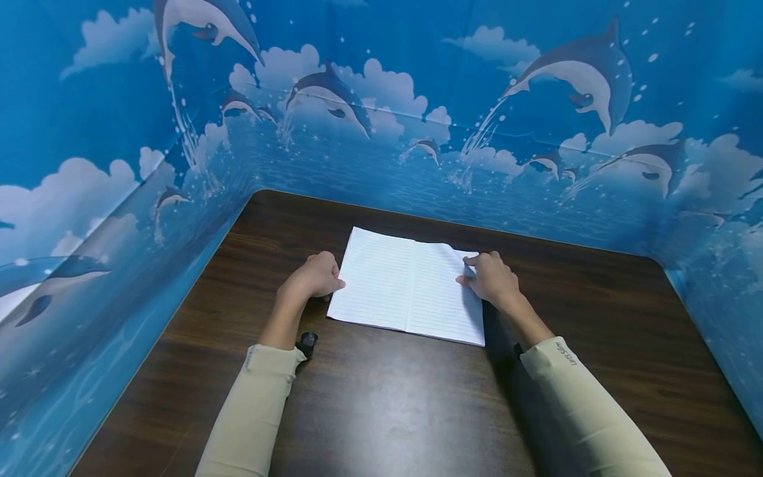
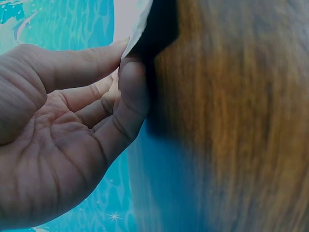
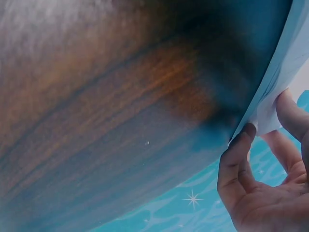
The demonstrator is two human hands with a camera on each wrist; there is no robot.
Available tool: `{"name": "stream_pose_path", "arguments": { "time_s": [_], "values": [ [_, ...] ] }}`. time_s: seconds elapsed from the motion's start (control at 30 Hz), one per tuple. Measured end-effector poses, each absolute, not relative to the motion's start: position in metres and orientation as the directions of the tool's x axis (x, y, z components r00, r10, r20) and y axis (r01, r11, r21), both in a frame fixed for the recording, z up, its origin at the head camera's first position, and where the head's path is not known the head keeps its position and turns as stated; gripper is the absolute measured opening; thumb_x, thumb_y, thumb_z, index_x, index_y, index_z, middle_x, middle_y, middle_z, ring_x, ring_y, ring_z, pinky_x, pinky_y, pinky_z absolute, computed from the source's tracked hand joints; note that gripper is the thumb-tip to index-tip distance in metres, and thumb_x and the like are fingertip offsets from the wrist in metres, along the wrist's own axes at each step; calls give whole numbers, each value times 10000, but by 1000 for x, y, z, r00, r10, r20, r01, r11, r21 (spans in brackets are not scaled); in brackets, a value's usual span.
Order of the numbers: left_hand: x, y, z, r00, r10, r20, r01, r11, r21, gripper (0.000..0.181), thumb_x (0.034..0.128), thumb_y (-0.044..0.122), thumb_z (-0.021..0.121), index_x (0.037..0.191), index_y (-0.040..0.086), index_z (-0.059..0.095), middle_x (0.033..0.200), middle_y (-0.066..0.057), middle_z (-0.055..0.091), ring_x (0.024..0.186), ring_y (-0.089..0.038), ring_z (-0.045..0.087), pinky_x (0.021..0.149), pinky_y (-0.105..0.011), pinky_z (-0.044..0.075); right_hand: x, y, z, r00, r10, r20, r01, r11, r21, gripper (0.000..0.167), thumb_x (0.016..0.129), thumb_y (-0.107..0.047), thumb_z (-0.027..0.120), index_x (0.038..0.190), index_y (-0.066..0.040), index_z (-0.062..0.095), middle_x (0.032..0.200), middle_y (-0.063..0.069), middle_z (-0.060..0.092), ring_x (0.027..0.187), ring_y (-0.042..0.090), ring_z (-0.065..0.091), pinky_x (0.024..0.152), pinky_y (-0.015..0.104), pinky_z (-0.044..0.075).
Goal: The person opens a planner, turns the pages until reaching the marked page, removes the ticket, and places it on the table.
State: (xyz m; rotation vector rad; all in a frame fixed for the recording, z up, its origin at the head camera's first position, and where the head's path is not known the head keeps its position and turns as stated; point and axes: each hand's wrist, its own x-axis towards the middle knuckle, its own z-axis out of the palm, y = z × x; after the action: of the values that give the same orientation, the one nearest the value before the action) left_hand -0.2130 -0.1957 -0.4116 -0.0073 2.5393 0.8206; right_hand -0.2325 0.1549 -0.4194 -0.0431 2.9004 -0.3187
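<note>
An open notebook (image 1: 381, 278) with lined white pages lies on the dark wooden table. The left hand (image 1: 314, 274) pinches its left edge; in the left wrist view the thumb and index finger of the left hand (image 2: 72, 116) hold the paper's edge between them. At the upper right edge, the right hand (image 1: 491, 278) has its thumb and fingers on the right page, whose top corner looks lifted. In the right wrist view, the right hand (image 3: 270, 179) pinches page edges (image 3: 270, 113) between thumb and fingers.
The brown table (image 1: 381, 411) reaches toward the person. A blue curtain with dolphins and clouds (image 1: 381, 159) stands along its back and sides. Dark bands (image 1: 306, 344) sit at the wrists, by the light sleeves (image 1: 256, 404).
</note>
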Motion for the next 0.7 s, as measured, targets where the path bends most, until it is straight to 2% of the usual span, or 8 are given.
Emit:
{"name": "stream_pose_path", "arguments": {
  "time_s": [0.13,0.27,0.4,0.53,0.7],
  "values": [
    [-213,-196,-411,-889,142,-435,-140,821,554,423,1050,108,676,643,83,566,633,-63,564,608,-192,521,618,-336,423,-232,155,-422,-979,-83,-185,-28,960,-279,527,1026,-267,758,1502,-88,616,1466,243,641,1367,445,566,930,549,550],
    [-212,-196,-411,-891,141,-432,-139,821,554,412,1050,111,675,655,93,557,647,-65,568,622,-196,533,627,-340,428,-233,157,-424,-982,-78,-173,-9,929,-369,567,1011,-235,777,1508,-31,596,1426,287,655,1299,432,638,974,537,567],
    [-211,-195,-410,-890,142,-432,-137,823,552,382,1048,117,677,682,85,576,662,-67,576,630,-195,540,627,-335,433,-234,163,-425,-977,-2,-212,105,865,-490,660,971,-240,826,1531,-22,554,1433,310,613,1257,428,629,1010,548,567],
    [-211,-195,-409,-891,141,-431,-138,821,554,340,1044,118,680,718,66,601,678,-71,583,638,-195,545,626,-333,434,-236,172,-427,-955,97,-280,250,773,-583,690,927,-272,875,1460,-1,531,1391,297,606,1180,401,636,999,509,577],
    [-210,-196,-409,-893,139,-429,-141,818,558,313,1044,116,678,744,45,626,680,-73,576,637,-201,538,627,-337,434,-238,182,-429,-914,146,-378,372,670,-642,604,931,-327,867,1339,12,578,1248,219,646,1008,282,649,946,438,562]
  ]
}}
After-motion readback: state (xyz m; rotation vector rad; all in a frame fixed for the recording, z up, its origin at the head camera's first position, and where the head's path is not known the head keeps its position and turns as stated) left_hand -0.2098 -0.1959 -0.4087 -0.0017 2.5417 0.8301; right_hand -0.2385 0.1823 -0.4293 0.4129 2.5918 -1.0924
